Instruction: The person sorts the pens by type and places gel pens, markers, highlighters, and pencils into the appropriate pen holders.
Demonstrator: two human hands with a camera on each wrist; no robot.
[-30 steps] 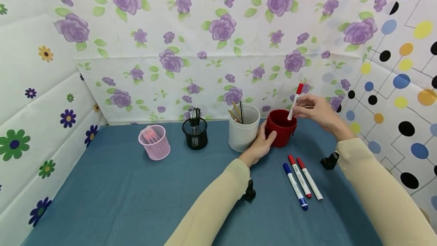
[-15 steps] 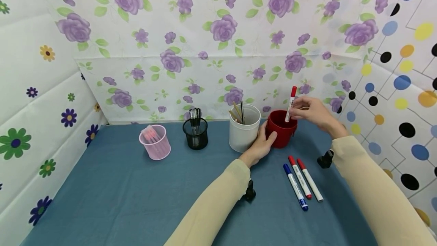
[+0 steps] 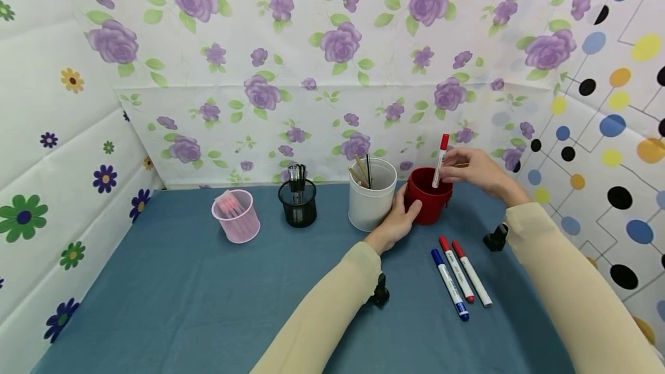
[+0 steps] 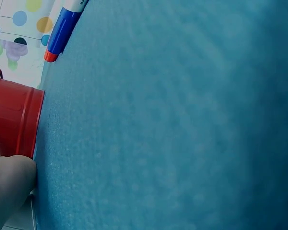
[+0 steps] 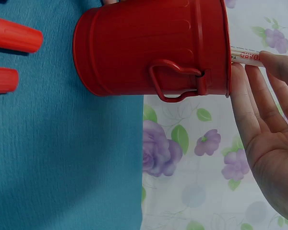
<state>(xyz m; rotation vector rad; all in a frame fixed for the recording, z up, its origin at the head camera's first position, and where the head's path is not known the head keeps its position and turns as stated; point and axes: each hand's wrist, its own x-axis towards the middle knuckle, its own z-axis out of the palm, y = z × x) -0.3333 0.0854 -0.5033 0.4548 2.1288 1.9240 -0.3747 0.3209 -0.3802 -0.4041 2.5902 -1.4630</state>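
Note:
A small red metal bucket (image 3: 429, 210) with side handles stands upright at the back right of the table. My left hand (image 3: 395, 223) grips its left side, thumb in front and the fingers partly hidden behind it. Between thumb and fingers my right hand (image 3: 479, 173) pinches a red-capped whiteboard marker (image 3: 442, 154), cap up, its lower end inside the bucket's mouth. In the right wrist view the printed marker barrel (image 5: 247, 56) shows just beyond the rim, with fingers (image 5: 245, 103) touching that rim. Whether the marker meets the bottom is hidden.
In front lie a blue marker (image 3: 449, 284) and two red-capped markers (image 3: 457, 270) (image 3: 473, 275). Left of the bucket stand a white pot (image 3: 368, 206) with pencils, a black mesh cup (image 3: 299, 212) with pens and a pink basket (image 3: 240, 228). Patterned sheets close the back and sides.
My right hand has moved a little left, bringing the marker over and down into the bucket's mouth, more upright than before. The left hand stays at the bucket.

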